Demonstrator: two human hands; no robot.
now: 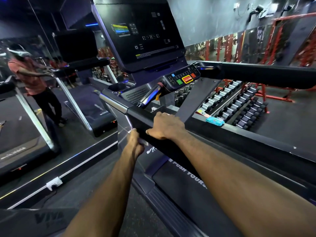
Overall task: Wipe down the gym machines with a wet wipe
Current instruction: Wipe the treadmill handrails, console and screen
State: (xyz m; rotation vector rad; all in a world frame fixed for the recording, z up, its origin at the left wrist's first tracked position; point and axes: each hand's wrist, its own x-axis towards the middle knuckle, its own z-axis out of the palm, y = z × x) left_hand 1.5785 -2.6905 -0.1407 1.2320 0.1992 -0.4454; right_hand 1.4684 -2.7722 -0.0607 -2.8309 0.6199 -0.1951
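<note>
1. Setting: a treadmill, seen from beside its left side handrail [171,142]; console screen [142,33] dark, control panel [184,76] beyond.
2. Right hand [165,126]: draped over the top of the handrail, fingers curled over the far edge, thumb on the near face. Clamped on the rail; reads as a bracing grip.
3. Left hand [136,141]: below and just beside the right, against the near face of the rail, fingers closed on a small white wet wipe [143,142]. Only a scrap of the wipe shows past the fingers.
4. Wipe pack [214,120]: blue, lying on the treadmill's far side rail, well apart from both hands.
5. Step in hand (judgement): wiping the side and underside of the handrail near its front end, close to the silver upright [112,101].
6. Next move (judgement): slide the wipe along the rail with steady pressure; the right hand would have to shift off the rail to expose the patch it covers.
7. Background: dumbbell rack [239,103]; mirror [34,82] at left.
</note>
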